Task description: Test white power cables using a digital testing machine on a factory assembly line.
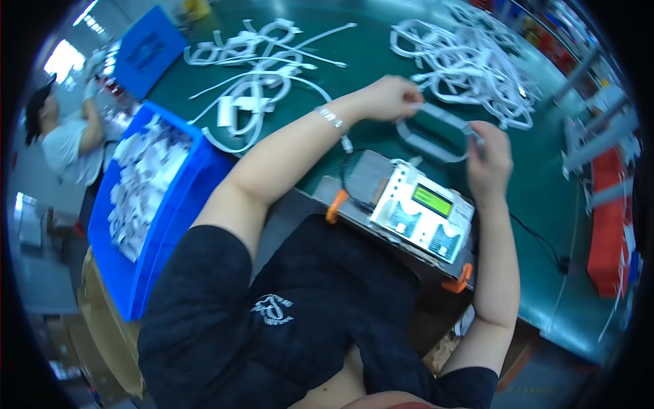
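Observation:
A coiled white cable (430,146) is stretched into a long loop above the green table. My left hand (392,99) pinches its far left end, fingers closed. At the other end, my right hand (490,160) has its fingers closed round the loop. Just nearer to me stands a white tester box (424,211) with a lit yellow-green screen, fixed at the table's front edge. Beyond my hands lies a tangled heap of white cables (463,65). More white cables (255,85) are spread out on the left, past my left forearm.
A blue bin (197,146) full of white paper scraps stands at the left. Orange clamps (336,206) grip the table's front edge. Behind the bin is another blue container (148,51), with a person (71,140) farther left. A red bin (608,225) sits at the right.

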`<state>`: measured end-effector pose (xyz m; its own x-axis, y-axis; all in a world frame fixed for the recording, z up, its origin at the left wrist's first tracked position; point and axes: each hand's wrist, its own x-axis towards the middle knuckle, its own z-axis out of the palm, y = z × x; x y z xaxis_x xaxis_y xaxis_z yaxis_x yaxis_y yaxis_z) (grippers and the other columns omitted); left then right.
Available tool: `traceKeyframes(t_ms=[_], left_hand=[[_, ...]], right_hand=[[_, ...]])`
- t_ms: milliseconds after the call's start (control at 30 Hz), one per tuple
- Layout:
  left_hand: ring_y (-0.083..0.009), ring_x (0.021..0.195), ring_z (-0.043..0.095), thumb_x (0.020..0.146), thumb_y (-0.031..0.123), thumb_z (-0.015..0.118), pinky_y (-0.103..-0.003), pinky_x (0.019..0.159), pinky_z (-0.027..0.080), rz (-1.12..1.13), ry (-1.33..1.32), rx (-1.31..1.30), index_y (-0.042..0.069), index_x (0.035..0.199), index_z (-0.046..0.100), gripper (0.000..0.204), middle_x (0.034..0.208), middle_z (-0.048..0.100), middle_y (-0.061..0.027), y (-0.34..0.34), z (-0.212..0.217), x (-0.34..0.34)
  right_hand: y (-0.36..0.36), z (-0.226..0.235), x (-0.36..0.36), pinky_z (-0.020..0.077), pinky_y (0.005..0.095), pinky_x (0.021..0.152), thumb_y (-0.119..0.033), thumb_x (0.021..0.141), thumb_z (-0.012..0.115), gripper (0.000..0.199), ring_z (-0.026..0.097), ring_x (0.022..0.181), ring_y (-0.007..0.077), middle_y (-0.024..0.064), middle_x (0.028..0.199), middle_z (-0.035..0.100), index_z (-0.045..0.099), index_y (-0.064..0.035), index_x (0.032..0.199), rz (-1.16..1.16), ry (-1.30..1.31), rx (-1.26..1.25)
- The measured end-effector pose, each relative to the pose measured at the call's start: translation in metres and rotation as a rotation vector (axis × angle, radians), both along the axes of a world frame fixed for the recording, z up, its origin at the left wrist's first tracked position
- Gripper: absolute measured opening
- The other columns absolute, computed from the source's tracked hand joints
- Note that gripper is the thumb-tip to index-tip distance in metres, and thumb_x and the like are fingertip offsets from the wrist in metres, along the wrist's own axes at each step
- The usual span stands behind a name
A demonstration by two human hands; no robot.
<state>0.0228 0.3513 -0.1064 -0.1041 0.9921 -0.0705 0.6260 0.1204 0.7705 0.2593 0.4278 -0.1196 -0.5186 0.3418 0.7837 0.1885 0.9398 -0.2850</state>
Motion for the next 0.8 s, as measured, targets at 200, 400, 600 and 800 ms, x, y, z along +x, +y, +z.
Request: traceKeyframes(t_ms=[200, 400, 600, 800], left_hand=[[-0.0206, 0.104, 0.058, 0.078, 0.02, 0.066, -0.031, 0.09, 0.044, 0.27, 0.093, 0.524, 0.004, 0.116, 0.058, 0.042, 0.116, 0.06, -0.0107, -0.002, 0.057, -0.055], [-0.0268, 0.075, 0.065, 0.075, 0.042, 0.064, -0.037, 0.072, 0.052, 0.628, 1.067, -0.391, 0.001, 0.086, 0.067, 0.043, 0.081, 0.067, -0.0157, -0.123, 0.056, -0.137], [-0.0153, 0.064, 0.063, 0.071, 0.029, 0.07, -0.029, 0.065, 0.051, 0.735, 0.559, -0.234, -0.003, 0.073, 0.067, 0.032, 0.072, 0.066, -0.0117, -0.185, 0.029, -0.129], [-0.0081, 0.059, 0.057, 0.086, 0.017, 0.056, -0.021, 0.053, 0.047, 0.265, -0.141, 0.164, 0.001, 0.089, 0.059, 0.016, 0.07, 0.059, -0.0025, -0.212, 0.099, -0.002]], right_hand=[[0.016, -0.002, 0.01, 0.0413, 0.0351, 0.093, -0.003, 0.082, 0.059, 0.031, 0.054, 0.108, 0.0277, 0.0118, 0.116, 0.056, 0.057, -0.0064, 0.113, -0.053, 0.048, 0.005], [0.012, -0.003, 0.005, 0.0417, 0.0353, 0.092, -0.006, 0.082, 0.058, 0.033, 0.053, 0.11, 0.0277, 0.0116, 0.12, 0.054, 0.056, -0.0066, 0.115, -0.038, -0.081, -0.067], [0.0, 0.003, 0.005, 0.0436, 0.0324, 0.088, -0.007, 0.082, 0.059, 0.03, 0.056, 0.104, 0.0243, 0.0102, 0.115, 0.057, 0.057, -0.0051, 0.112, 0.006, -0.114, -0.067], [-0.045, 0.044, 0.017, 0.0444, 0.0238, 0.073, -0.014, 0.088, 0.057, 0.02, 0.056, 0.077, 0.0082, 0.0029, 0.089, 0.062, 0.063, 0.001, 0.101, 0.386, -0.211, -0.861]])
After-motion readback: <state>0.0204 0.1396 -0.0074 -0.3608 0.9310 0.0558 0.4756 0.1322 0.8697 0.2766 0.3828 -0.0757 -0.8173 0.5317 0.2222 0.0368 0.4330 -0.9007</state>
